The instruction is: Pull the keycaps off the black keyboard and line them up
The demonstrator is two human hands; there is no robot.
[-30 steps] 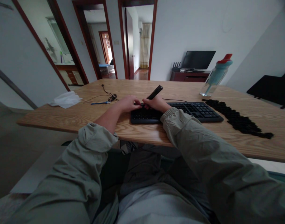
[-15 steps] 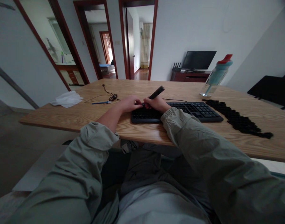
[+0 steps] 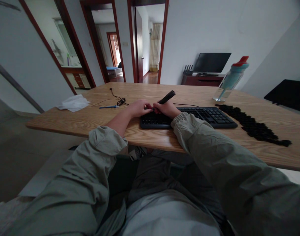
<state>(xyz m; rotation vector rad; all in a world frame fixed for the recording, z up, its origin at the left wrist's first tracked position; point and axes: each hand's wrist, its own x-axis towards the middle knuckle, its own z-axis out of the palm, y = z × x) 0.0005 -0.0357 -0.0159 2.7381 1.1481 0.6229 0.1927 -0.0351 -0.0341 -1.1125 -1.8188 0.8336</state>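
A black keyboard (image 3: pixel 209 118) lies near the front edge of the wooden table, partly covered by my hands. My right hand (image 3: pixel 166 108) rests over its left half, fingers closed around a thick black pen-shaped tool (image 3: pixel 167 97). The tool slants, its rear end up and to the right and its lower end down among the fingers; the tip is hidden. Close against it, my left hand (image 3: pixel 140 108) is at the keyboard's upper left, thumb and fingers pinched together by the tool's low end. What the left fingers hold, if anything, is too small to make out.
Right of the keyboard lies a slanting band of small black pieces (image 3: pixel 254 126), with a clear bottle (image 3: pixel 230 80) with a red-topped lid behind it. At left are crumpled white tissue (image 3: pixel 74 103), a blue brush-like stick (image 3: pixel 109 107) and a coiled black cable (image 3: pixel 121 101).
The whole view has shifted slightly to the right. Both hands keep nearly the same place on the keyboard, with the left fingers a little closer to the tool.
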